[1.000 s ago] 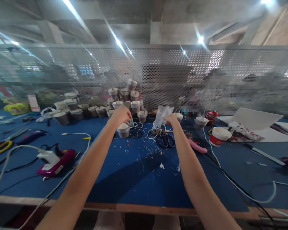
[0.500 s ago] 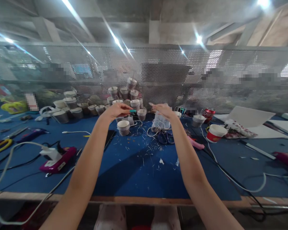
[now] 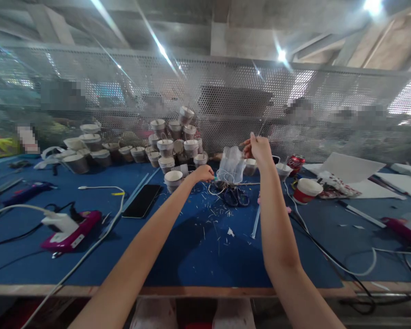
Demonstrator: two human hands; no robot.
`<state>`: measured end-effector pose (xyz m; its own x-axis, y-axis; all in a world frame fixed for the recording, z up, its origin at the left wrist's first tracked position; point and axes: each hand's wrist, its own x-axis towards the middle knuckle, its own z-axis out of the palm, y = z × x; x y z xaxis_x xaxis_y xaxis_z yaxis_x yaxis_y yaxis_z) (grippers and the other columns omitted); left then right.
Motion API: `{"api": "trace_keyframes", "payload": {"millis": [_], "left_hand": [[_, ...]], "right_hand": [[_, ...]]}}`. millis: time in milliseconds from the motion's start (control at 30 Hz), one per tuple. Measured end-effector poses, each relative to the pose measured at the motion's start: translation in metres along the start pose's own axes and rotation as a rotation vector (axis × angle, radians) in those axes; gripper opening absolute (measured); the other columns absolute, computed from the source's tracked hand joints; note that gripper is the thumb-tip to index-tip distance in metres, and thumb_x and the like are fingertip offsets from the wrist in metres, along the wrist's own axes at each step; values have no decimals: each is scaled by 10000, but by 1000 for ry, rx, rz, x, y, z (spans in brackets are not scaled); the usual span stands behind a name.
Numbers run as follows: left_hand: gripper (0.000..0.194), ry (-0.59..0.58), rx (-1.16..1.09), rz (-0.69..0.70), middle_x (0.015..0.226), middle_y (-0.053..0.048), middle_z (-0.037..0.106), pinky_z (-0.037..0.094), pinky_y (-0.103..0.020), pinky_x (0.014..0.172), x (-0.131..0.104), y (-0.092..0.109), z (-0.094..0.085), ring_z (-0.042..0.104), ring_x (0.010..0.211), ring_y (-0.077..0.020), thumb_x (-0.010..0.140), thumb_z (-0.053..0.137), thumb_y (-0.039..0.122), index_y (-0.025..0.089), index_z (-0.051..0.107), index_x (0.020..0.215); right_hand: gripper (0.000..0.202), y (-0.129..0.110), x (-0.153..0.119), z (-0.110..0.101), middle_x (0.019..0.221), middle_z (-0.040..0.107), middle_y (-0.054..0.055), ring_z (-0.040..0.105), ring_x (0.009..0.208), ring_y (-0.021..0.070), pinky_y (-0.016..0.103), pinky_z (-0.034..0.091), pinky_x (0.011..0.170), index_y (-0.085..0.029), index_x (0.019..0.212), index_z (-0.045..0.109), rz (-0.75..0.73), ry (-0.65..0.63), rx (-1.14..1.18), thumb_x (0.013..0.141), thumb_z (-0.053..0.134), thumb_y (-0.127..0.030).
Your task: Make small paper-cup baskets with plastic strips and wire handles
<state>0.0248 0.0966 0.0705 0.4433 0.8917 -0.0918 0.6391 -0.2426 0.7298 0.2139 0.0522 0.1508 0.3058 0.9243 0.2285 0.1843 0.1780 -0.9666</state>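
My left hand (image 3: 204, 173) reaches to the middle of the table, fingers closed on a small teal object that shows at the fingertips. Its kind cannot be made out. Just right of it stands a translucent white ribbed container (image 3: 230, 163), with pale string (image 3: 214, 188) looped at its base. My right hand (image 3: 259, 148) is raised to the right of this container, fingers drawn together; whatever they hold is too small to name. Scissors with dark blue handles (image 3: 236, 196) lie below the container. A grey-sided cup (image 3: 173, 179) stands left of my left hand.
Stacked grey cups (image 3: 165, 147) stand at the back left. A black phone (image 3: 143, 201) and purple power strip (image 3: 73, 230) lie on the left. Rightward are a red-and-white paper cup (image 3: 307, 190), a drink can (image 3: 295, 164) and cables. Clippings litter the blue tabletop (image 3: 205, 260).
My left hand has moved right and down, with the teal object still at its fingertips. My right hand has moved right and up, away from the ribbed container. The view has shifted slightly.
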Motion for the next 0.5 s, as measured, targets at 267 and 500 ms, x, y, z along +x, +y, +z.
{"api": "trace_keyframes", "payload": {"millis": [267, 500], "left_hand": [[717, 86, 168, 34, 836, -93, 622, 421, -255, 614, 16, -43, 25, 580, 766, -217, 474, 764, 251, 42, 456, 1087], [264, 78, 188, 169, 745, -6, 624, 404, -218, 644, 17, -46, 11, 549, 709, -144, 594, 671, 262, 136, 635, 823]], "right_hand": [[272, 34, -1, 30, 924, 611, 103, 578, 756, 149, 312, 481, 660, -93, 977, 563, 479, -429, -263, 840, 478, -313], [337, 69, 6, 41, 1115, 522, 75, 539, 936, 177, 388, 463, 776, -156, 1125, 490, 556, -379, -273, 835, 486, -328]]}}
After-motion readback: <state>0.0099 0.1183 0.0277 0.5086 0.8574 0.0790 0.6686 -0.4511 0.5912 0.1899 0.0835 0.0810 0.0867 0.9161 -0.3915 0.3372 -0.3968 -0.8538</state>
